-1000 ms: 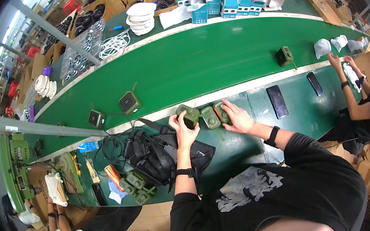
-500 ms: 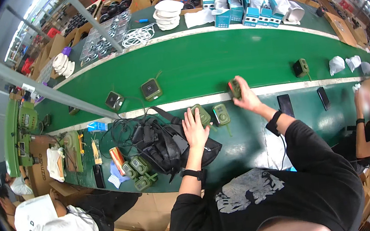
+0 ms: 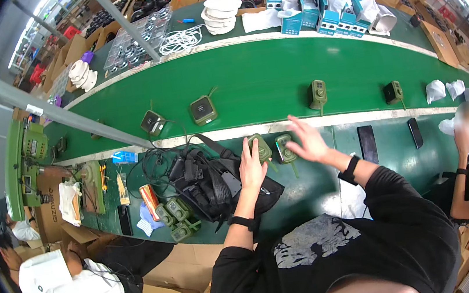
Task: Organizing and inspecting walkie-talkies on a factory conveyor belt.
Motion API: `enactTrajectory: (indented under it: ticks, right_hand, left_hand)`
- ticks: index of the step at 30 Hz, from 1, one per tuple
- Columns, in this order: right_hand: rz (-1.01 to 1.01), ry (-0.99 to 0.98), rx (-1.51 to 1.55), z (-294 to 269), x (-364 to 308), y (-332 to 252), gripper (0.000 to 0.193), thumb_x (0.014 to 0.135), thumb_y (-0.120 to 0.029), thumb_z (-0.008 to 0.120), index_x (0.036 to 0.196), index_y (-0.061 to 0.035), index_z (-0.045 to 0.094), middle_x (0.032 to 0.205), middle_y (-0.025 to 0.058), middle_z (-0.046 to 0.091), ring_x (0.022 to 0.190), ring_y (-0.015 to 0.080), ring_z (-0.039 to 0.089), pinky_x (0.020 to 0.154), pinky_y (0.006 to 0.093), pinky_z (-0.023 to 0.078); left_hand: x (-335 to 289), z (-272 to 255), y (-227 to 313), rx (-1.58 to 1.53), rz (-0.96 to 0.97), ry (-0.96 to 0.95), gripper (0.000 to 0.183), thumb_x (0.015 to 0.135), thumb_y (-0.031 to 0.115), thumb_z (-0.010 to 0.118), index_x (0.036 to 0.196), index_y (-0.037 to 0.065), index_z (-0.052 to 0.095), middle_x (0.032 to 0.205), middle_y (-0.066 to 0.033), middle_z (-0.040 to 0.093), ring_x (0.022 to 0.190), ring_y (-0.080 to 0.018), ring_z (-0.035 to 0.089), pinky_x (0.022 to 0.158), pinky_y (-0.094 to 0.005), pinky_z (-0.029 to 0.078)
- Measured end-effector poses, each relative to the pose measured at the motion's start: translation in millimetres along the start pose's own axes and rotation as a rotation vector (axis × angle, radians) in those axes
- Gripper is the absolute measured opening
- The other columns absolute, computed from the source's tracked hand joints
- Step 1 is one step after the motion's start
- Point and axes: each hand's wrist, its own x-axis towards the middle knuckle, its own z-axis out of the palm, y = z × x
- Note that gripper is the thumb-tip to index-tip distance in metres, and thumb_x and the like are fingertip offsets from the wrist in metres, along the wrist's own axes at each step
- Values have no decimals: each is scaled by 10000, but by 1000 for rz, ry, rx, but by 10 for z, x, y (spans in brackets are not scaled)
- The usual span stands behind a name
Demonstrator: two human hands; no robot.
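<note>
My left hand [image 3: 252,169] has its fingers against a small olive-green boxy device [image 3: 260,149] with a strap, gripping it just above the dark green table. Beside it a second such device [image 3: 285,148] stands on the table, a coloured glow along its left edge. My right hand [image 3: 311,144] is open and holds nothing, its fingers spread just over and to the right of that second device. Beyond it, on the green belt, another device [image 3: 317,95] stands upright with its strap toward me. My left fingers partly cover the device they hold.
A black bag [image 3: 207,185] with cables lies left of my left hand; several green devices [image 3: 177,210] sit beyond it. More devices [image 3: 203,110] stand on the belt [image 3: 260,73]. Two phones [image 3: 368,145] lie to the right. People work at both sides; a slanted metal post [image 3: 76,123] crosses the left.
My right hand has let go of a green device, which now stands on the belt, and has drawn back left toward the second device. My left hand stays at its device.
</note>
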Motion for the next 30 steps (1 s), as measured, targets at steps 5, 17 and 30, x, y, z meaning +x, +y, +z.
enactTrajectory:
  ticks: [5,17,30]
  right_hand:
    - [64,-120,77,133,-276,-334,816,769,-424,774,1387,-28,419,1483,240,385,1335,420,432,1103,468,386]
    - [156,-113,44,35,-618,-99,783,758,-290,784,1389,-34,397,1564,177,299,1294,388,483,1057,459,429]
    - [205,-101,99,61,-693,-160,765,783,-289,759,1398,-41,377,1579,157,269,1238,391,535,1012,435,482]
  left_hand:
    - [-46,27,33,1,66,-37,840,753,235,813,1462,96,386,1547,-199,283,1280,-415,493,974,-450,510]
    - [-110,231,350,-23,227,-114,804,771,223,794,1453,78,393,1531,-213,297,1263,-410,501,980,-449,506]
    - [-171,255,380,-42,187,-130,827,770,219,793,1470,97,371,1561,-194,262,1287,-400,485,977,-447,512]
